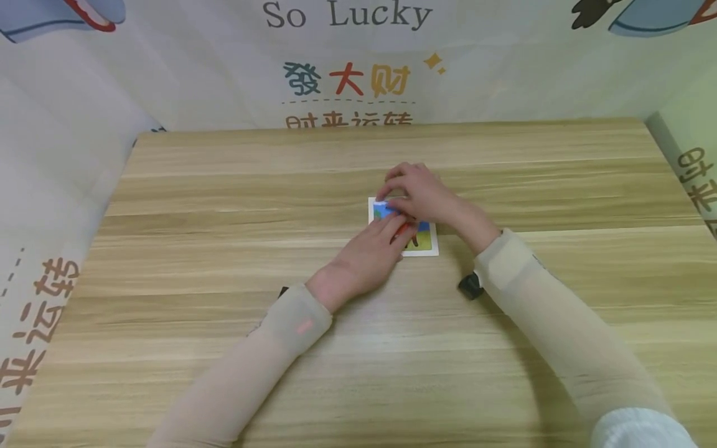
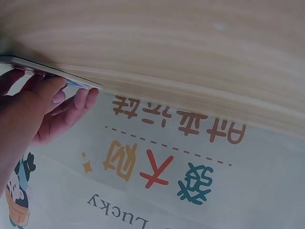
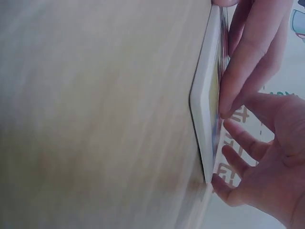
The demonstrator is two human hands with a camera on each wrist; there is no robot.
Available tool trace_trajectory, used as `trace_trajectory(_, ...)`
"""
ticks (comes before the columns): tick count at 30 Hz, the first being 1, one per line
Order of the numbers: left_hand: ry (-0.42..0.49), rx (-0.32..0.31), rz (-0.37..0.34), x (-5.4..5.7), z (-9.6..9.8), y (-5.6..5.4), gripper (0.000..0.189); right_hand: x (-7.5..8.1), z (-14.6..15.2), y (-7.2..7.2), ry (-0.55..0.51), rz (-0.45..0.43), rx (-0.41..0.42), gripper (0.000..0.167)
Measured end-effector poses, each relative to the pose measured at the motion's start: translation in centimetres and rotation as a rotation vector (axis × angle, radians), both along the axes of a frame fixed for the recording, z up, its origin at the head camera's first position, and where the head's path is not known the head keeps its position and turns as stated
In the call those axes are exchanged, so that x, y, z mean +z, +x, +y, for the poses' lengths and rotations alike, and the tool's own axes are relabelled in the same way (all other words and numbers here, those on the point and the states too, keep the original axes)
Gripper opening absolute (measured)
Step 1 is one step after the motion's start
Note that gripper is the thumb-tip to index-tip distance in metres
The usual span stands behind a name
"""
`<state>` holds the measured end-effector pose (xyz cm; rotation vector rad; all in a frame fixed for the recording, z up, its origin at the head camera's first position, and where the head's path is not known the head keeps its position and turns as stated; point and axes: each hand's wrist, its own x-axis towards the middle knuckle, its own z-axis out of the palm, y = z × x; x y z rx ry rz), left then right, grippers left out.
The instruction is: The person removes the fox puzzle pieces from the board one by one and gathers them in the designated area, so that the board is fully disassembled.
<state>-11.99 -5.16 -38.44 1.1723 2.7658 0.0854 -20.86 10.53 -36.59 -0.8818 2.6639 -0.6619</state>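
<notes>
A small, white-bordered picture board (image 1: 427,242) lies flat on the table, its picture blue above and yellow-green below with a red figure. My left hand (image 1: 366,254) rests on it from the near left, extended fingers pressing the picture and thumb at the near edge. From the far right my right hand (image 1: 421,191) arches over the upper part, fingers bent and fingertips touching down by the far edge. In the right wrist view, the board's thick white rim (image 3: 201,98) stands out, with both hands' fingertips close together on its face. My hands cover much of the picture.
The wood-grain table (image 1: 224,186) extends around the board. Behind it hangs a pale printed cloth (image 1: 504,68) with lettering, which continues along both sides. A small black device (image 1: 470,287) sits under my right wrist, close over the tabletop.
</notes>
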Motion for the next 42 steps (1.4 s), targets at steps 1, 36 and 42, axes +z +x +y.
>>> trace_trajectory(1,0.003,0.000,0.002,0.0,0.0,0.0,0.050,0.0,-0.1,0.0,-0.011,-0.008,-0.015,0.020)
trace_trajectory(36,-0.019,0.072,-0.111,0.5,0.1,0.1,0.054,0.3,0.5,-0.8,-0.436,-0.323,-0.269,0.016)
trace_trajectory(42,-0.025,0.088,-0.137,0.4,0.1,0.0,0.055,0.8,0.9,-0.8,-0.470,-0.345,-0.295,0.018)
